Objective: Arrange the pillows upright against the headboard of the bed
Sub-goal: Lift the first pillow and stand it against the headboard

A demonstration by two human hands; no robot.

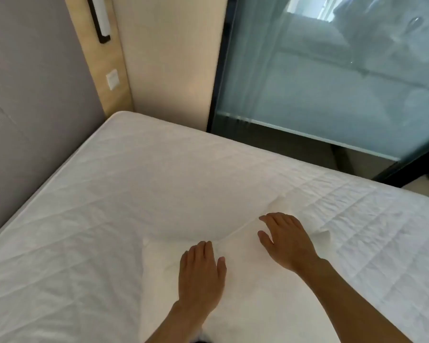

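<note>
Pillow [245, 288], one and white, lies flat on the quilted mattress [134, 194] at the near edge, well apart from the grey headboard [30, 95] at left. Both hands press on it with fingers spread flat, gripping nothing: the left hand [201, 271] near its far seam, the right hand [286, 241] by its far corner. Bare mattress stretches between pillow and headboard. The pillow's near end is cut off by the frame. A glass partition [332, 82] borders the bed's far side.

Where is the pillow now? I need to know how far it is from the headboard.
The pillow lies flat on the mattress at bottom centre, under both hands, well away from the grey headboard at left.
</note>
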